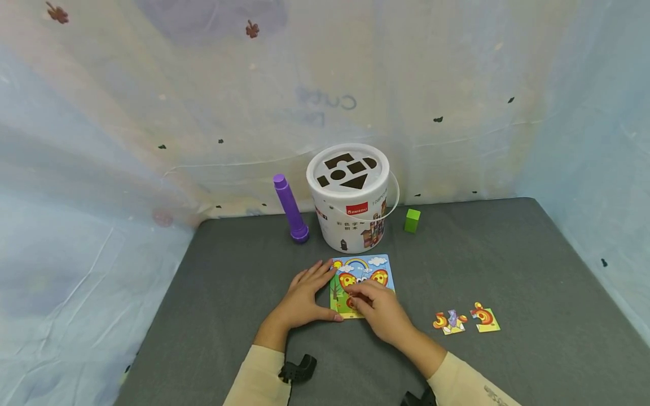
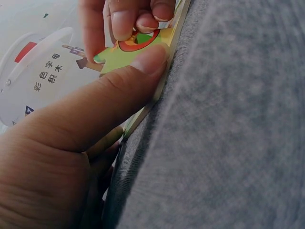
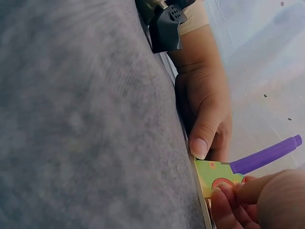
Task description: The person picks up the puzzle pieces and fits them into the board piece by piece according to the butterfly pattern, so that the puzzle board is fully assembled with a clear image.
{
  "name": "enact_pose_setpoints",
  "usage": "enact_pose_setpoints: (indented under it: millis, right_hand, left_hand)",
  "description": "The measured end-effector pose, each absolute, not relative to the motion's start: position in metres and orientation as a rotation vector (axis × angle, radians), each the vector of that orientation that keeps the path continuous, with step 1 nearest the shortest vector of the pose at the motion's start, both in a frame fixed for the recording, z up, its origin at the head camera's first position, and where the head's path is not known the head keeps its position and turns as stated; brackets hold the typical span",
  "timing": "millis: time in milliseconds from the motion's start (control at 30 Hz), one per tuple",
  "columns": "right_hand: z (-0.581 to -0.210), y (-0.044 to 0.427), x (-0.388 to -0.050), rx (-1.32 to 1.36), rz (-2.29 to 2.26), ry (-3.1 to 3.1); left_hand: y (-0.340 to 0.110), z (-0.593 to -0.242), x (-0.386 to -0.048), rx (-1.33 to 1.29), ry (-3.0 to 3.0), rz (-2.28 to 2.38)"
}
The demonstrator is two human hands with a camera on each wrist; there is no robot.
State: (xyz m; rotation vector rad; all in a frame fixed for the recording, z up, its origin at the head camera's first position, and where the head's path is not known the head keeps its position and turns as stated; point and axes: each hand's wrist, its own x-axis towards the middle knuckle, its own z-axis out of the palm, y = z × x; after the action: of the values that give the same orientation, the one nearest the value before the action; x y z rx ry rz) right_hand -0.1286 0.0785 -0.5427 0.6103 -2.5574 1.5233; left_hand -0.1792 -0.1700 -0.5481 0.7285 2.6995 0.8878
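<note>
A square picture puzzle [image 1: 378, 261] with a butterfly, rainbow and clouds lies on the grey table in front of a bucket. Along its left side my left hand [image 1: 307, 296] is spread, fingertips on the upper left edge and thumb at the lower left corner. My right hand [image 1: 381, 310] reaches over the lower middle, where thumb and fingertips pinch a small puzzle piece mostly hidden by them. In the left wrist view, those fingertips meet the green puzzle surface [image 2: 116, 59] beside a red-orange curve. Two loose puzzle pieces, one [image 1: 449, 322] and another [image 1: 485, 318], lie to the right.
A white lidded bucket [image 1: 345, 225] with shape cut-outs stands just behind the puzzle, its handle at the right. Left of it is an upright purple tube [image 1: 289, 208]; right of it sits a green block [image 1: 412, 221]. Pale curtains [image 1: 203, 101] surround the table [image 1: 228, 270].
</note>
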Motion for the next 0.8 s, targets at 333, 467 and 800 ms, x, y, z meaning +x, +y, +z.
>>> enact_pose_setpoints:
  millis: [333, 467, 800]
  right_hand:
    - [-0.54, 0.072, -0.129, 0.629, 1.452, -2.631]
    - [-0.539, 0.069, -0.128, 0.632, 1.44, -2.647]
    - [-0.54, 0.07, -0.122, 0.787, 1.173, -2.665]
  left_hand:
    - [-0.17, -0.548, -0.178, 0.738, 2.703, 0.887]
    - [-0.171, -0.548, -0.178, 0.752, 2.704, 0.892]
    - [-0.171, -0.548, -0.178, 0.75, 2.698, 0.894]
